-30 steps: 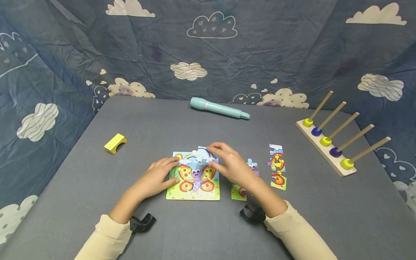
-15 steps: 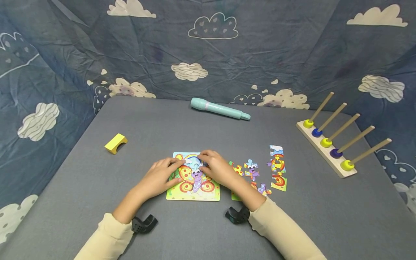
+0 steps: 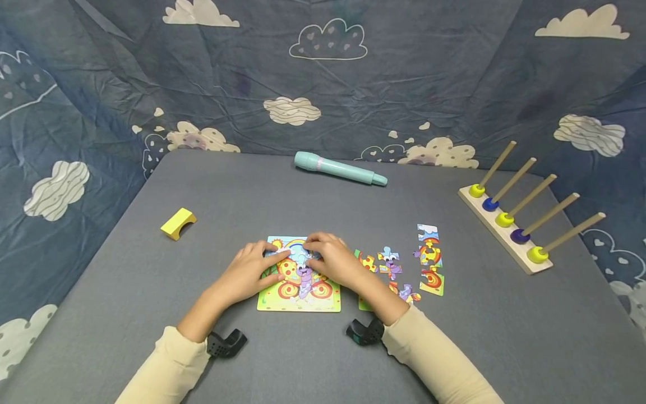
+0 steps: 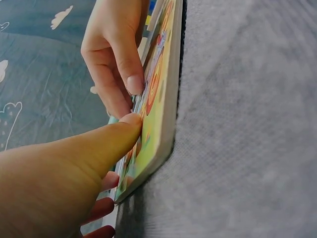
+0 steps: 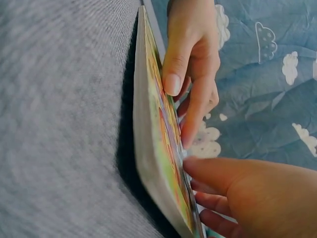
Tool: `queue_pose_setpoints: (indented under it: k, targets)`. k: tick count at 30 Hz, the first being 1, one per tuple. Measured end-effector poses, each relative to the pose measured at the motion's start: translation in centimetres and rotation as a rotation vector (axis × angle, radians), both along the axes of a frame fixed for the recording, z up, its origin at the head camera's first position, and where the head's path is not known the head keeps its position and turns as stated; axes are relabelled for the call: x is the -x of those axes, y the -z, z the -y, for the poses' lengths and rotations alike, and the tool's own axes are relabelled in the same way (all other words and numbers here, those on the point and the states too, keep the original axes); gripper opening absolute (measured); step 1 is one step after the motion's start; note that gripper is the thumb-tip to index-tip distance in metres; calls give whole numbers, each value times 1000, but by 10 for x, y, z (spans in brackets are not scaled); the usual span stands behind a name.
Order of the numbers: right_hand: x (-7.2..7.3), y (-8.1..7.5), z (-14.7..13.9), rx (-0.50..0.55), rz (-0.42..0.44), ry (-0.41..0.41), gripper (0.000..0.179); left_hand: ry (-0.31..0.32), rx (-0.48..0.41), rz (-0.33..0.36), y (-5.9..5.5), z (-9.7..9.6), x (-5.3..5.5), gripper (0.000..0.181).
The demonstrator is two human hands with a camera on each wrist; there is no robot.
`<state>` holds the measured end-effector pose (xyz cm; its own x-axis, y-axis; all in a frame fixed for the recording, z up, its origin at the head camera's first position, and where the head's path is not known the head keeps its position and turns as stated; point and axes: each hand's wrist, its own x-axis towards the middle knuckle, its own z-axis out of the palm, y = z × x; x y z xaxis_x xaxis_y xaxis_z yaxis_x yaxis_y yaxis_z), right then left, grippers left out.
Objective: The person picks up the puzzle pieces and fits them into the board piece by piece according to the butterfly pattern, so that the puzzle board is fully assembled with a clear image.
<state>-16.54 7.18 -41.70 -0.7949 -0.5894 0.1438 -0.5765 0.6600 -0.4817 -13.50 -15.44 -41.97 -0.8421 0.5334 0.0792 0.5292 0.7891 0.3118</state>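
A square butterfly puzzle board (image 3: 299, 303) lies flat on the grey table. Near its upper middle is a jigsaw piece (image 3: 299, 254) with blue sky and part of a rainbow. My right hand (image 3: 335, 261) pinches this piece between thumb and fingers, low over the board; the hand hides its right end. From the left side my left hand (image 3: 247, 275) rests on the board with fingers fairly straight, its index fingertip next to the piece. In the left wrist view the left thumb (image 4: 106, 144) lies on the board's face. The right thumb (image 5: 213, 173) is near the surface in the right wrist view.
Several loose jigsaw pieces (image 3: 390, 264) lie right of the board, some partly under the right forearm. A column of joined pieces (image 3: 431, 261) is farther right. Beyond are a teal toy microphone (image 3: 340, 169), a yellow arch block (image 3: 179, 223) and a wooden peg stand (image 3: 504, 227) with rings.
My right hand has moved left and down with the jigsaw piece, from the board's upper right to its upper middle. My left hand has shifted slightly, its index finger reaching farther over the board.
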Motion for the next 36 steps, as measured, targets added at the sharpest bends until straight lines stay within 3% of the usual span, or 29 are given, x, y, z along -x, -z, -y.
queue_pose_setpoints:
  k: [6,11,17,24,29,36]
  targets:
    - [-1,-2,-3,-5,70,-8,49,3,-19,0,0,1,0,50]
    - [-6,-17,-10,89,134,-18,55,6,-30,1,0,1,1,50]
    - [-13,-49,-39,221,38,-7,58,7,-36,-2,0,2,1,51]
    - [-17,-71,-97,362,-104,133,62,3,-41,4,0,2,0,50]
    - [-10,-60,-139,426,-169,265,62,-2,-37,9,0,2,0,51]
    - [5,-26,-182,429,-121,434,56,0,-34,1,3,2,1,51]
